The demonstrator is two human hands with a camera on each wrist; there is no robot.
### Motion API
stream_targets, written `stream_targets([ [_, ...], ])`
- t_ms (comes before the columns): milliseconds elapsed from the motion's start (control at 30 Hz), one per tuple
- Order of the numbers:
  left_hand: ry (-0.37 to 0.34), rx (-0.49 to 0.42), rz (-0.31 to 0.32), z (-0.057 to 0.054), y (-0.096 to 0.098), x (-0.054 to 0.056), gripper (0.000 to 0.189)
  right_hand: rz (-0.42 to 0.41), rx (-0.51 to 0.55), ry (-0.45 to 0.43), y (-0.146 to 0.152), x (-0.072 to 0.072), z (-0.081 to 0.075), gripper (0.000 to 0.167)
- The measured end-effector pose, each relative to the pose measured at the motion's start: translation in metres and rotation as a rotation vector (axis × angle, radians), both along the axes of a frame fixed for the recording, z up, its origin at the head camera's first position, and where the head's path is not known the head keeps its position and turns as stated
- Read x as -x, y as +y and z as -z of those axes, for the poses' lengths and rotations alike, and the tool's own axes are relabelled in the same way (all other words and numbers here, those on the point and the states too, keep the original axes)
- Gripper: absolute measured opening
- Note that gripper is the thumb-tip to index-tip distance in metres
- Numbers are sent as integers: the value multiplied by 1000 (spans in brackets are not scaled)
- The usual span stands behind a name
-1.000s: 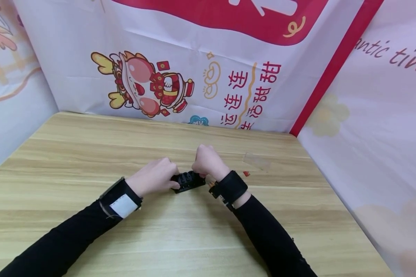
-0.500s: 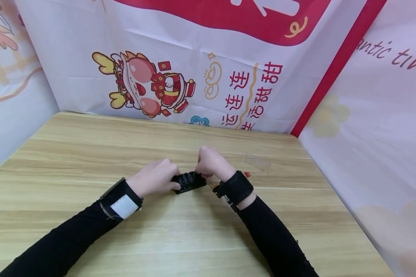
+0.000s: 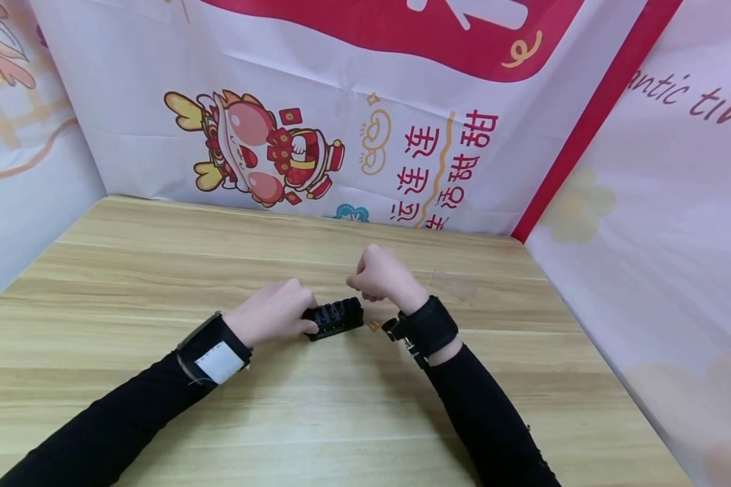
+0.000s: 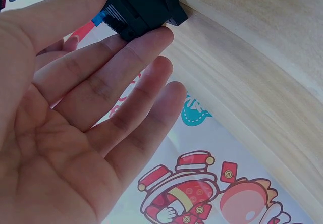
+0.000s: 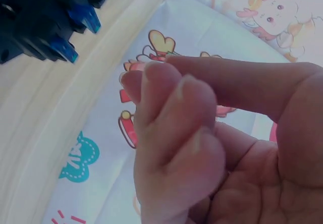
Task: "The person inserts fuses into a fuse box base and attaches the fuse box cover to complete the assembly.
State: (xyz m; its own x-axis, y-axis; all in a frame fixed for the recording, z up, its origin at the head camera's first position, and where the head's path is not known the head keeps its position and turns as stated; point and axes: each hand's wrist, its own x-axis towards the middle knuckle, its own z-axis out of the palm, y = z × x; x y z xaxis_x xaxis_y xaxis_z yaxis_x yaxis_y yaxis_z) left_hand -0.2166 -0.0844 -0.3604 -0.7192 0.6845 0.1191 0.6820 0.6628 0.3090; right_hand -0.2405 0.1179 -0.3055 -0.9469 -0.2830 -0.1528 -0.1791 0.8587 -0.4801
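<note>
Currently held part: we see one black block (image 3: pixel 335 318) low over the wooden table (image 3: pixel 250 419), near the middle of the head view, its long side running crosswise and its right end slightly higher in the frame.
Left hand: we find this hand (image 3: pixel 270 311) pinching the block at its left end, thumb on the near side; in the left wrist view the ring and little fingers extend past the block.
Right hand: we observe this hand (image 3: pixel 386 277) apart from the block, just beyond its right end, with the fingers curled toward the palm and holding nothing that we can see.
Block details: we note raised black sections along the top in the head view and blue parts (image 5: pixel 63 50) in the right wrist view.
Loose items: we locate a small orange piece (image 3: pixel 374 325) just beside the block's right end, and a transparent sheet (image 3: pixel 453 286) flat on the table, right of the right hand.
Wrist gear: we identify a black strap on each wrist, the left strap (image 3: pixel 204 341) bearing a white patch (image 3: pixel 219 364).
Backdrop: we see a printed cloth (image 3: pixel 128 67) behind the table, with a dragon figure (image 3: pixel 256 152) lying sideways.
</note>
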Motion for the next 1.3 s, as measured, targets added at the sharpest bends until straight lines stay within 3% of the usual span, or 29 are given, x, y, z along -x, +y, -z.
stream_targets([
  [433,-3,17,-13,-2,-1,0,17,-17,-12,63,14,5,-13,32],
  [767,32,16,-13,-2,1,-2,19,58,40,59,49,-1,-30,25],
  [1133,40,18,-26,0,2,-3,19,67,-39,28,87,0,-31,22],
  [1300,31,19,-33,-1,2,-3,19,10,-62,25,104,-3,-27,20],
])
